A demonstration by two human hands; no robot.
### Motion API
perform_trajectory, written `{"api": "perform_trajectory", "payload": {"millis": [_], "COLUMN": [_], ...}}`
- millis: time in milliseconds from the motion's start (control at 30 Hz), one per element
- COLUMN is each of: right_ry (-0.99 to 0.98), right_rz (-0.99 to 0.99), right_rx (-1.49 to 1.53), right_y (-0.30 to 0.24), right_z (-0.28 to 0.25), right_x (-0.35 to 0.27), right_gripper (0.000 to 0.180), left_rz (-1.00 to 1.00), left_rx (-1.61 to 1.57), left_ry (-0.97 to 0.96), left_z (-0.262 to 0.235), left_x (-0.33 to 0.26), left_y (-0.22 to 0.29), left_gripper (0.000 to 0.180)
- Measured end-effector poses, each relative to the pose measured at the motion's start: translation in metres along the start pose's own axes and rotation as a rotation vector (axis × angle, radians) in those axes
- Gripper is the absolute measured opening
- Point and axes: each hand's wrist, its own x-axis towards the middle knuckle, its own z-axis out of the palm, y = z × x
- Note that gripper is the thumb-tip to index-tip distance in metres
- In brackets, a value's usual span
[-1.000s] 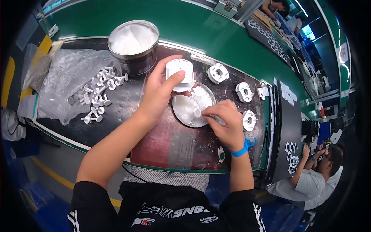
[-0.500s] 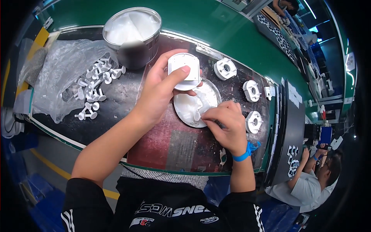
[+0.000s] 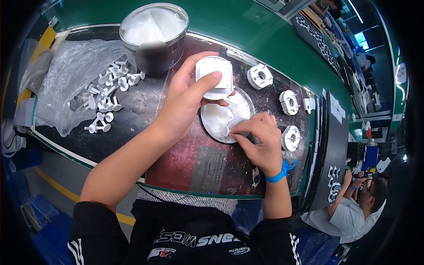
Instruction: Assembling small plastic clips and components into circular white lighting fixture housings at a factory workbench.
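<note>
One white part (image 3: 214, 65) sits thumb-pinned in the left grip (image 3: 187, 90).

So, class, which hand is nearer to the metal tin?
Left. The left hand is just below and right of the metal tin; the right hand is much farther down and right.

Above the workbench (image 3: 137, 106), a flat-sided white housing (image 3: 216, 65) is held in the left hand (image 3: 187, 90) and a disc-headed pin (image 3: 225, 131) is pinched by the right hand (image 3: 263, 141) over a round dish (image 3: 242, 95), with three ring-shaped parts (image 3: 289, 103) set toward the right edge.
</note>
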Motion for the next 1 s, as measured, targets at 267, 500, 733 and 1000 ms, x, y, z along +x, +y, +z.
{"api": "perform_trajectory", "payload": {"millis": [267,500,733,1000], "right_ry": [0.019,0.161,0.210,0.257], "right_rz": [0.020,0.259,0.314,0.305], "right_rx": [0.016,0.643,1.146,1.314], "right_y": [0.000,0.008,0.010,0.017], "right_z": [-0.001,-0.007,-0.009,-0.012], "right_x": [0.000,-0.012,-0.016,-0.019], "right_gripper": [0.018,0.034,0.030,0.035], "left_rz": [-0.006,-0.014,-0.057,-0.128], "left_rx": [-0.005,0.005,0.036,0.228], "left_ry": [0.001,0.002,-0.053,-0.216], "left_z": [0.000,0.001,0.007,0.023], "left_x": [0.000,0.000,-0.004,-0.022], "left_y": [0.001,0.001,0.003,0.008], "left_gripper": [0.046,0.045,0.047,0.042]}}
